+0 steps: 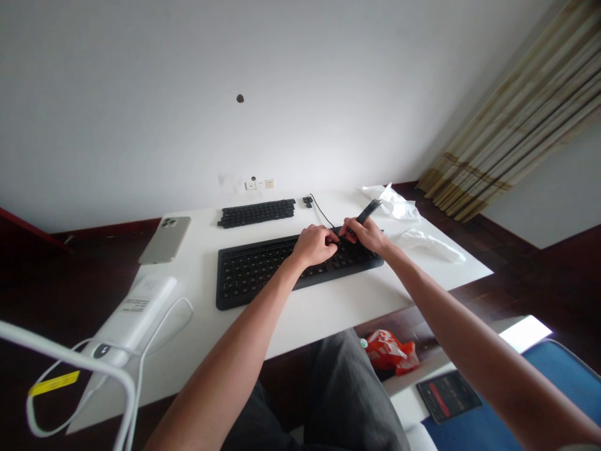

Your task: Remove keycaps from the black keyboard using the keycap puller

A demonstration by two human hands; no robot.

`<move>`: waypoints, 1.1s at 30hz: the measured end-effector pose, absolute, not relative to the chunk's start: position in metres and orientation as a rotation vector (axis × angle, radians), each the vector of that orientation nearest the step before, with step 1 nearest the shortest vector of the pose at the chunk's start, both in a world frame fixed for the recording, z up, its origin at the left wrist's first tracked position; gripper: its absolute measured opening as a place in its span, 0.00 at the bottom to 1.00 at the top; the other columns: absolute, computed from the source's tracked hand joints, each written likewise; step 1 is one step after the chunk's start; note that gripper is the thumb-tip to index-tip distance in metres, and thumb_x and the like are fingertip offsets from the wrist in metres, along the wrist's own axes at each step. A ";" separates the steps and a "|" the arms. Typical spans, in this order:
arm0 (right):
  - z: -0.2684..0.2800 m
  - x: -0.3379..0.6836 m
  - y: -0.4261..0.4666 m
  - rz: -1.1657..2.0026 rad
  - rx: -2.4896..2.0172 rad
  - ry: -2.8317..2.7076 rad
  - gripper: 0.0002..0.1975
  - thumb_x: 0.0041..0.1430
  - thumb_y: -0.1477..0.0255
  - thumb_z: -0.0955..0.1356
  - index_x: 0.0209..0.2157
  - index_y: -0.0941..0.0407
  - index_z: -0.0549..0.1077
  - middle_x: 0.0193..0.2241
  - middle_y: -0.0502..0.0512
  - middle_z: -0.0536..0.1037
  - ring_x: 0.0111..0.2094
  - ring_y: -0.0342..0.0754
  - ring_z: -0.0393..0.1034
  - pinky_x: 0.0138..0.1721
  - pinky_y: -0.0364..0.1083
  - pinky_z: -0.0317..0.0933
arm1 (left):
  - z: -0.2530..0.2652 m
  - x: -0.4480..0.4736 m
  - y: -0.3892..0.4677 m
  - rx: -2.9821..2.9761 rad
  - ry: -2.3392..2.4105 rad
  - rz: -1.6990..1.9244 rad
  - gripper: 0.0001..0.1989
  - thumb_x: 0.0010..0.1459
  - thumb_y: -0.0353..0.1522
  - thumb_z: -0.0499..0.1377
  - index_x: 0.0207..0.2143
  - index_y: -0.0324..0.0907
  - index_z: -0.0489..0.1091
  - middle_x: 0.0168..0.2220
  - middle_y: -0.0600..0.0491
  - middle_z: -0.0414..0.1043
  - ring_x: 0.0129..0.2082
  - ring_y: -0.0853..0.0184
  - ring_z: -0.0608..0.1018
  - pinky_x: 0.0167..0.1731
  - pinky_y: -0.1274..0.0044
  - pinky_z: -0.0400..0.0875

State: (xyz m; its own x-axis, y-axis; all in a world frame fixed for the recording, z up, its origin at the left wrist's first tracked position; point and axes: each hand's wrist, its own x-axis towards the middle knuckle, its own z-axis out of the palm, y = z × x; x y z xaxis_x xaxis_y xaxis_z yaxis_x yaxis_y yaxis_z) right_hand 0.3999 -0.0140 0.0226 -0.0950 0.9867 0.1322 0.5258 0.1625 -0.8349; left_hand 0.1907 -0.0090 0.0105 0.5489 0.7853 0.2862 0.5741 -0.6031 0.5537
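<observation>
A black keyboard (256, 270) lies at a slight angle on the white table, with bare key positions showing over much of its surface. My left hand (315, 245) rests over its right half. The fingers are curled and pinched near the back edge; what they hold, if anything, is hidden. Beside it, my right hand (361, 235) is closed around a slim black brush-like tool (369, 210), its upper end pointing up and away. The tool's lower end is hidden by my fingers. The keyboard's thin black cable (323, 212) runs back from between my hands.
Rows of black keycaps (257, 213) sit behind the keyboard, with a few small black pieces (307, 202) near them. A phone (165, 240) and white power strip (136, 316) lie left. Crumpled white plastic (397, 203) lies right; an orange bag (389, 352) is below the table.
</observation>
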 end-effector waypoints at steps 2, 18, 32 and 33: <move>0.022 0.398 -0.015 0.816 -1.435 -1.703 0.22 0.68 0.60 0.62 0.25 0.55 0.78 0.16 0.49 0.69 0.23 0.46 0.65 0.32 0.45 0.62 | 0.010 0.191 -0.009 2.391 1.107 0.727 0.12 0.59 0.32 0.62 0.42 0.47 0.83 0.42 0.53 0.83 0.47 0.57 0.80 0.56 0.67 0.74; 0.022 0.394 -0.026 0.845 -1.418 -1.545 0.28 0.69 0.48 0.60 0.32 0.55 0.79 0.15 0.46 0.60 0.21 0.45 0.56 0.29 0.46 0.55 | 0.011 0.194 -0.014 2.434 1.140 0.762 0.09 0.61 0.31 0.61 0.43 0.46 0.81 0.41 0.52 0.82 0.46 0.56 0.78 0.52 0.67 0.73; 0.024 0.403 -0.029 0.861 -1.269 -1.614 0.27 0.71 0.48 0.57 0.40 0.52 0.79 0.22 0.48 0.62 0.28 0.48 0.63 0.36 0.47 0.60 | 0.014 0.192 -0.009 2.061 0.998 0.914 0.14 0.68 0.40 0.58 0.31 0.44 0.75 0.29 0.56 0.76 0.30 0.66 0.75 0.34 0.74 0.64; 0.024 0.404 -0.028 0.850 -1.277 -1.596 0.27 0.71 0.49 0.57 0.41 0.52 0.78 0.22 0.48 0.62 0.27 0.48 0.62 0.35 0.47 0.60 | 0.015 0.191 -0.009 2.034 1.001 0.917 0.14 0.68 0.40 0.58 0.31 0.43 0.74 0.28 0.56 0.75 0.29 0.66 0.74 0.33 0.74 0.64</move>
State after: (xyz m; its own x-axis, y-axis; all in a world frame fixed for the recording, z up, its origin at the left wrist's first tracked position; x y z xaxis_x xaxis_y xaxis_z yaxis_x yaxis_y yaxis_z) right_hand 0.4040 -0.0281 0.0238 -0.0669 0.9726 0.2229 0.3580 0.2319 -0.9045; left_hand 0.1914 -0.0087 0.0151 0.4551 0.8423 0.2889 0.3612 -0.4712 0.8047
